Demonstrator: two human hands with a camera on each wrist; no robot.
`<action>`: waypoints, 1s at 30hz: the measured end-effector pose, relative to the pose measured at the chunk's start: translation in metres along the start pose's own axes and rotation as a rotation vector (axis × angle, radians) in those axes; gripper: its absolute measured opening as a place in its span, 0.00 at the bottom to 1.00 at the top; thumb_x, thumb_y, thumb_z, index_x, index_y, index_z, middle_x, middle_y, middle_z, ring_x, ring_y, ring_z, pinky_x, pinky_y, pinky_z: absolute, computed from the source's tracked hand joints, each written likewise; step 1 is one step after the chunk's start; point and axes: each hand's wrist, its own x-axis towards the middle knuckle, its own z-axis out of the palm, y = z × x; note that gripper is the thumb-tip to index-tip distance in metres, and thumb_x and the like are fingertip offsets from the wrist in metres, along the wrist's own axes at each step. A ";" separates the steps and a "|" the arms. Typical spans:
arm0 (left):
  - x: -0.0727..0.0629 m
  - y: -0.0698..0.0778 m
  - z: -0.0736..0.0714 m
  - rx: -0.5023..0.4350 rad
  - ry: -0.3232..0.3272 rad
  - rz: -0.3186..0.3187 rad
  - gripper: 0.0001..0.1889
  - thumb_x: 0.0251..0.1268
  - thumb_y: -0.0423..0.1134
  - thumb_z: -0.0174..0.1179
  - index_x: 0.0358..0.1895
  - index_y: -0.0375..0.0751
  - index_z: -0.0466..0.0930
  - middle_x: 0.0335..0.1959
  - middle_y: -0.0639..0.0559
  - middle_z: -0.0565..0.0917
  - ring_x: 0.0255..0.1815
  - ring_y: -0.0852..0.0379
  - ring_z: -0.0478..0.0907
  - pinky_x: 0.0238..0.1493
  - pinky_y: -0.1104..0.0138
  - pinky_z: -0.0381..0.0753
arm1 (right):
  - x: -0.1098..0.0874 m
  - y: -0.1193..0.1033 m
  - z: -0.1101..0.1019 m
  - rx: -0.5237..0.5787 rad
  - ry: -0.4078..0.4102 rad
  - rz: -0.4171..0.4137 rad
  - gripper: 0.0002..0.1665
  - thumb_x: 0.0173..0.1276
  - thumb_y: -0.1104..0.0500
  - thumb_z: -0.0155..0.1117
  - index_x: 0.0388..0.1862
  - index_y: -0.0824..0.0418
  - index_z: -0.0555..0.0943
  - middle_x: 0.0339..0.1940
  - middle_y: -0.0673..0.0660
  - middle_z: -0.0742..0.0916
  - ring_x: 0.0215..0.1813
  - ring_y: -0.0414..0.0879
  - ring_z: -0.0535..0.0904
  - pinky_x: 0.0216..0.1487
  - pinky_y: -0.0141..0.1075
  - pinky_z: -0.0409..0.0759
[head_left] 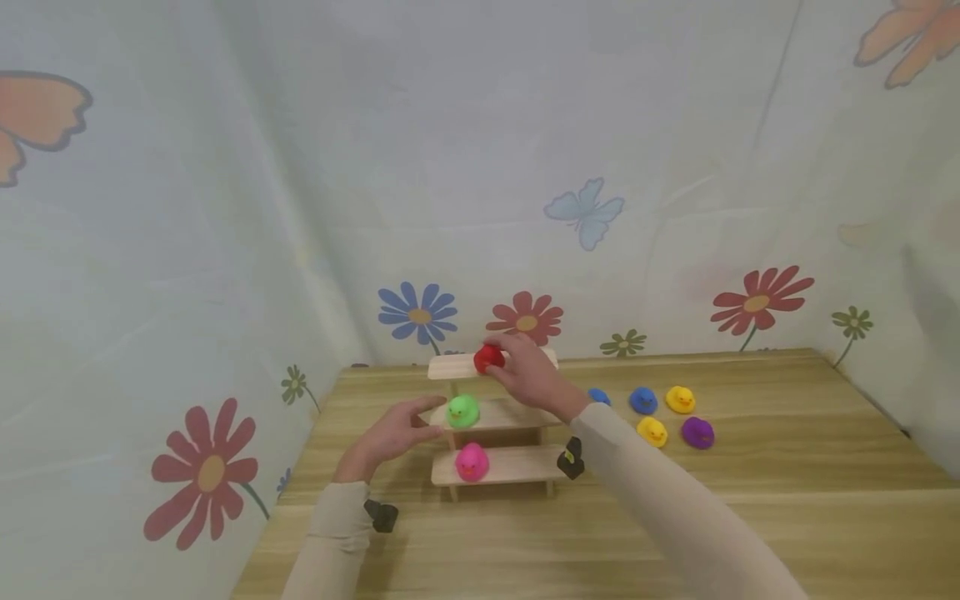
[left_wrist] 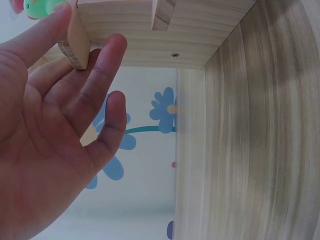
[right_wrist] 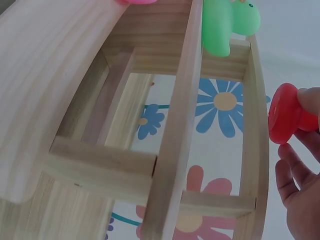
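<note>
A red rubber duck (head_left: 489, 360) is pinched between the thumb and fingers of my right hand (head_left: 534, 377). Its flat base faces the top board of a three-tier wooden shelf stand (head_left: 517, 414), at or just over the surface. My left hand (left_wrist: 60, 115) holds the left end of the middle board, thumb on one edge and index finger partly hidden behind it. On that board, near its left end, sits a green rubber duck (head_left: 463, 411). A pink rubber duck (head_left: 472, 462) rests on the lowest board, also toward the left.
Right of the stand, several ducks lie on the wooden table (head_left: 787, 433): blue (head_left: 642, 400), yellow (head_left: 681, 399), another yellow (head_left: 652, 432) and purple (head_left: 698, 432). A further blue duck (head_left: 598, 397) is partly behind my right wrist. Behind hangs a flower-printed curtain (head_left: 480, 167).
</note>
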 end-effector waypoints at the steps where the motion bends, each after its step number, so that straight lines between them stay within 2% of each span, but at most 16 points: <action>1: 0.000 0.000 0.000 -0.001 -0.001 -0.001 0.28 0.61 0.42 0.63 0.65 0.44 0.69 0.62 0.46 0.73 0.40 0.56 0.79 0.42 0.61 0.78 | -0.002 0.001 -0.001 0.006 0.004 -0.004 0.26 0.62 0.57 0.67 0.59 0.61 0.74 0.54 0.53 0.81 0.55 0.48 0.72 0.53 0.38 0.75; 10: -0.001 -0.001 0.000 -0.035 -0.002 0.011 0.28 0.61 0.39 0.63 0.65 0.42 0.69 0.62 0.44 0.73 0.38 0.57 0.80 0.45 0.61 0.78 | -0.019 0.014 -0.020 0.054 0.076 -0.125 0.23 0.59 0.63 0.68 0.54 0.64 0.77 0.50 0.57 0.82 0.53 0.50 0.74 0.52 0.42 0.76; 16: -0.002 0.000 -0.001 -0.016 -0.001 0.024 0.28 0.60 0.40 0.63 0.65 0.42 0.69 0.61 0.44 0.74 0.38 0.58 0.80 0.44 0.62 0.78 | -0.033 0.024 -0.033 0.094 0.103 -0.125 0.22 0.57 0.66 0.66 0.53 0.64 0.77 0.49 0.57 0.82 0.51 0.50 0.74 0.49 0.45 0.77; 22: -0.001 0.000 -0.001 -0.013 0.000 0.030 0.28 0.61 0.39 0.62 0.65 0.41 0.69 0.62 0.44 0.73 0.38 0.56 0.80 0.44 0.61 0.78 | -0.048 0.041 -0.045 0.108 0.166 -0.138 0.22 0.56 0.69 0.65 0.52 0.63 0.77 0.47 0.56 0.81 0.49 0.51 0.71 0.45 0.43 0.75; 30: 0.000 -0.002 0.000 -0.015 -0.005 0.029 0.28 0.61 0.40 0.63 0.65 0.42 0.69 0.62 0.44 0.73 0.38 0.57 0.79 0.43 0.61 0.78 | -0.072 0.060 -0.067 0.130 0.183 -0.171 0.21 0.56 0.71 0.62 0.51 0.68 0.76 0.46 0.60 0.81 0.50 0.54 0.71 0.46 0.51 0.74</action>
